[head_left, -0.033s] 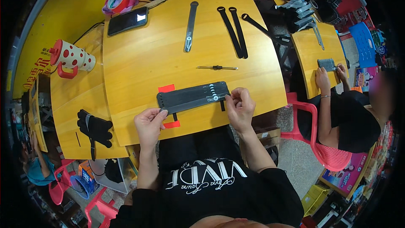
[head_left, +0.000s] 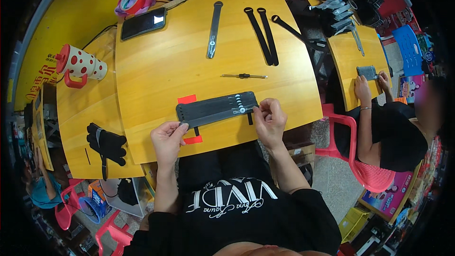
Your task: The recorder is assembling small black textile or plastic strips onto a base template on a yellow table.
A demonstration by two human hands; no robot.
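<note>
Several black cable straps (head_left: 206, 106) lie overlapped in a flat row on the yellow table, white printing near their right ends. My left hand (head_left: 167, 141) is closed in a pinch on the near left corner, at the end of the nearest strap (head_left: 213, 117). At that strap's right end, the thumb and fingers of my right hand (head_left: 271, 122) pinch too. Pieces of red tape (head_left: 186, 99) show beyond and in front of the row's left part. Two dark strips (head_left: 250, 119) stick out from under its near edge.
Beyond the row lie a thin double-ended tool (head_left: 244, 76), a single strap (head_left: 214, 31) and more loose straps (head_left: 260, 35). A phone (head_left: 143, 23), a tape roll (head_left: 132, 2) and a dotted tumbler (head_left: 81, 64) stand left, above a black bundle (head_left: 106, 144). A co-worker (head_left: 391, 132) sits right.
</note>
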